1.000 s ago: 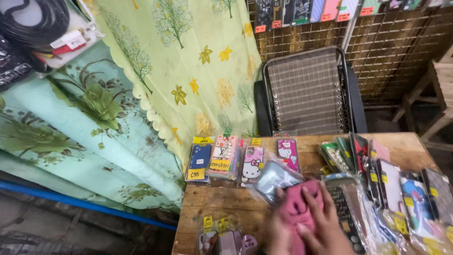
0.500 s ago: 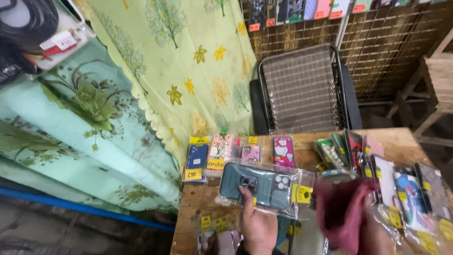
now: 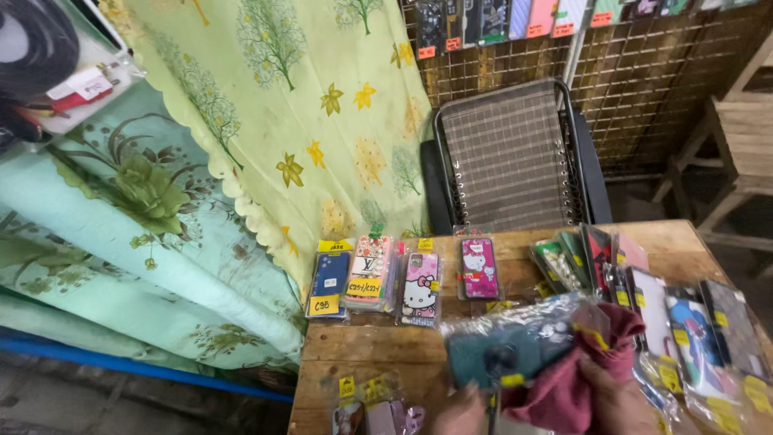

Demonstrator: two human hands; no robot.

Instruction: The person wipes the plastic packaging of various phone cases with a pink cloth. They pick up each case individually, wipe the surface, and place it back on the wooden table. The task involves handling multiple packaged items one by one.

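At the bottom edge my left hand (image 3: pixel 460 414) holds up a teal phone case in a clear plastic sleeve (image 3: pixel 511 346), tilted above the wooden table (image 3: pixel 378 348). Beside it, my right hand (image 3: pixel 618 399) grips a dark red cloth (image 3: pixel 568 385) bunched against the sleeve's right end. Both hands are blurred and partly cut off by the frame. A row of packaged phone cases lies beyond them: a blue one (image 3: pixel 328 278), a white cat one (image 3: pixel 420 287) and a pink one (image 3: pixel 478 268).
Several more packaged cases overlap along the table's right side (image 3: pixel 684 330) and near its front left corner (image 3: pixel 370 403). A folding chair (image 3: pixel 511 157) stands behind the table. Floral sheets (image 3: pixel 306 121) hang at left. A wire grid (image 3: pixel 644 80) holds hanging cases.
The teal sleeved case came up in my left hand from the table. My right hand swung the red cloth out to the right, then back against the sleeve's right end.
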